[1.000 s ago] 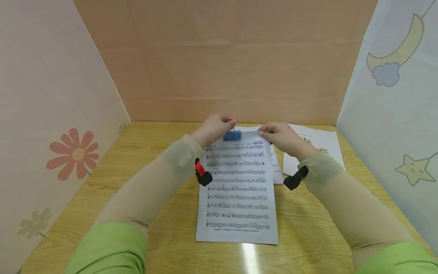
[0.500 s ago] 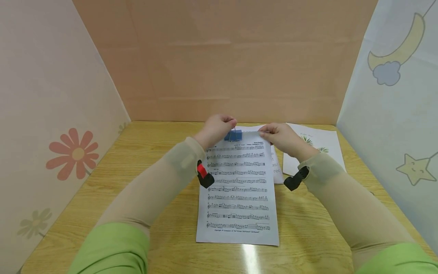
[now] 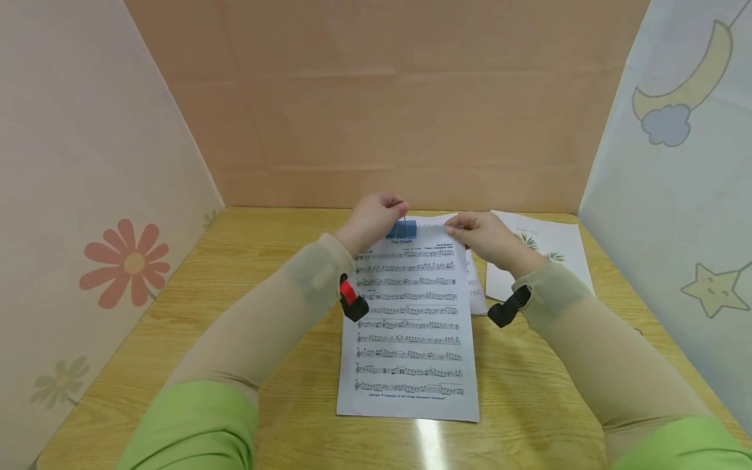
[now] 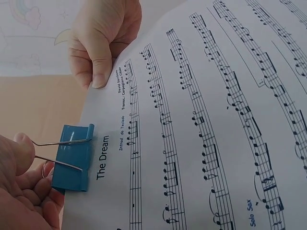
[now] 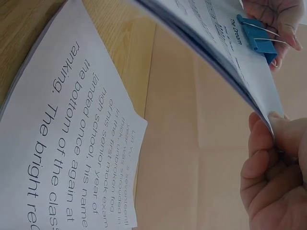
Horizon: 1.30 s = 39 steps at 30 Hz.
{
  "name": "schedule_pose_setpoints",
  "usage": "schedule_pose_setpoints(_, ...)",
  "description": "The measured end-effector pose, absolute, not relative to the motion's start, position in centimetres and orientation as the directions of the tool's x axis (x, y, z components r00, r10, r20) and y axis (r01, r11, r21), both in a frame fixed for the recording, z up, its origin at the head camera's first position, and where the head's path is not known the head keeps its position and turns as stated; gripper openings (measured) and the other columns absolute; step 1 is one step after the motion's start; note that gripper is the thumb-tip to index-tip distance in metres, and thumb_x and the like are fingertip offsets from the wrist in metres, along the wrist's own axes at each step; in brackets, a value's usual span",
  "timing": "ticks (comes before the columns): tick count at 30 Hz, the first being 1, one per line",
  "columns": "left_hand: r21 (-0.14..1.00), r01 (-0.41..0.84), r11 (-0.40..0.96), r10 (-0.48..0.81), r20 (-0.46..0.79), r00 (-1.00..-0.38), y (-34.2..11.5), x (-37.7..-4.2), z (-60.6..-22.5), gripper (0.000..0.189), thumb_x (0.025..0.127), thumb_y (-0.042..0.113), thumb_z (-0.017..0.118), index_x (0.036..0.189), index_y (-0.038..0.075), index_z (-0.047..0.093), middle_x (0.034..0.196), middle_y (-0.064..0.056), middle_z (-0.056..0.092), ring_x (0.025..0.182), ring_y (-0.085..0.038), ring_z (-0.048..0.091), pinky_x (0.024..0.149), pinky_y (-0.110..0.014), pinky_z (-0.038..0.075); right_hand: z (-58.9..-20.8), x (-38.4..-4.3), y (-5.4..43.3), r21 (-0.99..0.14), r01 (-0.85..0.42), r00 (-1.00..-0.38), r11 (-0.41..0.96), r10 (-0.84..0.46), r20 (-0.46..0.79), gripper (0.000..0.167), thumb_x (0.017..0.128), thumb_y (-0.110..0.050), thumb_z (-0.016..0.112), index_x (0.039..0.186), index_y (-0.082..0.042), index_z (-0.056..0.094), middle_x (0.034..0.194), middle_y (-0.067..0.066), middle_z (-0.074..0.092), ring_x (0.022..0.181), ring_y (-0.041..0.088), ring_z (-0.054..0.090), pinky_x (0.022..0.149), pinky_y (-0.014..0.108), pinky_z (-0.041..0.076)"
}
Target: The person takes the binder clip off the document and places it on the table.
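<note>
A blue binder clip (image 4: pixel 74 158) sits on the top edge of a stack of sheet music (image 3: pixel 408 326) titled "The Dream". With thumb and curled fingers, my left hand (image 3: pixel 376 219) pinches the clip's wire handles. At the top right corner, my right hand (image 3: pixel 484 238) pinches the stack between thumb and fingers. The right wrist view shows several layers of paper, their top raised off the table, with the right hand (image 5: pixel 278 163) gripping the corner and the binder clip (image 5: pixel 259 38) near it. The lower edge of the music lies toward the front of the wooden table.
Behind the music, printed text pages (image 5: pixel 81 143) lie on the wooden table (image 3: pixel 282 378). Farther right is a white sheet with green plant drawings (image 3: pixel 543 241). A tan backdrop (image 3: pixel 399 104) rises at the table's back edge, with pale decorated walls (image 3: pixel 100 163) at both sides.
The left hand and the binder clip have shifted slightly to the right and the title below the clip has come into view. The right hand has barely moved.
</note>
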<state>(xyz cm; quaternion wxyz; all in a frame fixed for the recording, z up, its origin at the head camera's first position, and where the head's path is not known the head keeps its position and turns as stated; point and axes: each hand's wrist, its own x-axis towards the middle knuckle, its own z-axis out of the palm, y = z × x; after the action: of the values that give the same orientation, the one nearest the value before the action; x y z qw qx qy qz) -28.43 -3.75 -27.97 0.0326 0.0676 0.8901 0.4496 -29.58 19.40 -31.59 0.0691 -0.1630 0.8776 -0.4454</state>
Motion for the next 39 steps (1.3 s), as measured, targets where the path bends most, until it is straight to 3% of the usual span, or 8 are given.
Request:
schedule_pose_setpoints(9, 0.824, 0.088, 0.56, 0.134, 0.015, -0.991, -4.1, -28.3, -27.5, 0.035, 0.098, 0.037, 0.054, 0.127, 0.018, 0.06, 0.114, 0.004, 0.061, 0.105, -0.014, 0.052, 0.101, -0.035, 0.04, -31.4, -29.5, 19.5, -0.812, -0.215, -0.927, 0.543, -0.375, -0.006, 0.03, 0.1, -0.022, 0.053, 0.121, -0.002, 0.063, 0.106, 0.013, 0.067, 0.089, 0.024, 0.058, 0.083, 0.039, 0.043)
schedule_pose_setpoints(27, 0.874, 0.128, 0.469, 0.115, 0.084, -0.99, -7.5, -27.3, -27.4, 0.029, 0.099, 0.034, 0.053, 0.12, 0.017, 0.063, 0.115, 0.002, 0.061, 0.107, -0.019, 0.052, 0.099, -0.04, 0.041, -32.2, -29.7, 19.7, -0.807, -0.224, -0.928, 0.546, -0.372, 0.005, 0.028, 0.101, -0.019, 0.051, 0.119, -0.001, 0.063, 0.104, 0.013, 0.067, 0.086, 0.023, 0.057, 0.079, 0.035, 0.044)
schedule_pose_setpoints(39, 0.925, 0.073, 0.372, 0.111, 0.034, -0.993, -12.4, -24.4, -29.2, 0.038, 0.101, 0.025, 0.05, 0.135, 0.007, 0.052, 0.132, -0.01, 0.055, 0.125, -0.025, 0.048, 0.108, -0.045, 0.034, -32.5, -29.5, 19.6, -0.82, -0.19, -0.934, 0.539, -0.358, -0.019, 0.031, 0.101, -0.02, 0.05, 0.123, -0.001, 0.061, 0.107, 0.014, 0.067, 0.088, 0.023, 0.06, 0.085, 0.042, 0.043)
